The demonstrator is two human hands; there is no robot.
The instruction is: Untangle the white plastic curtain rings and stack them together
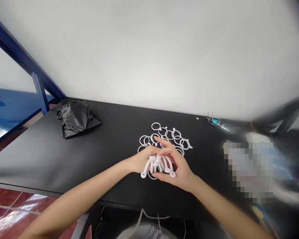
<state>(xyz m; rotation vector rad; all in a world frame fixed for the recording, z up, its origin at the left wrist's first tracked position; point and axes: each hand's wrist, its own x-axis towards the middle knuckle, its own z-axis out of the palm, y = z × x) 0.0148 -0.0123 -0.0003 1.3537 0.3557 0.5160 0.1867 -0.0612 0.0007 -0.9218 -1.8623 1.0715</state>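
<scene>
White rings [164, 136] are lying on a black table [109, 149]; far left, a glossy black bag [74, 118] is showing.

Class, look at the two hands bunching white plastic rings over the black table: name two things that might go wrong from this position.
1. The bunch of rings fans out loosely between the left hand and right hand; a loose grip may let some slide off.
2. More loose rings lie on the black table just beyond the fingers; a sweep of either hand might scatter them, perhaps toward the black bag.
</scene>
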